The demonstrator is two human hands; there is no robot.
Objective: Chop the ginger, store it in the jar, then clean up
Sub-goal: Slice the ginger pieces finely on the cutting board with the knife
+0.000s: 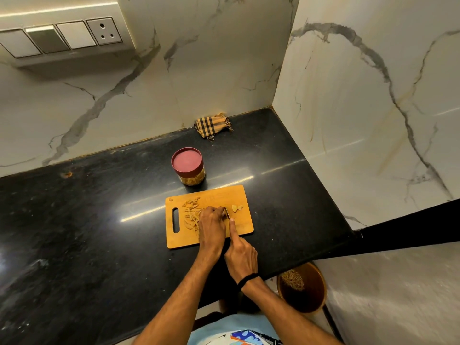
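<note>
A wooden cutting board [244, 195] lies on the black counter, with sliced ginger strips [191, 215] piled on its left half and a small whole ginger piece [237, 208] at its right. My left hand [212, 225] curls over the ginger being cut, mostly hiding it. My right hand [240, 255] grips the knife [227, 212] with the index finger stretched along the blade's back; only a bit of the blade shows beside my left fingers. Behind the board stands a jar [188, 166] with a maroon lid on, ginger visible inside.
A checked cloth [212, 125] lies crumpled at the back by the marble wall corner. The counter's right edge [348, 227] drops off close to the board. Below it on the floor stands a brown bin [302, 286] with scraps. A switch panel [59, 38] sits on the wall.
</note>
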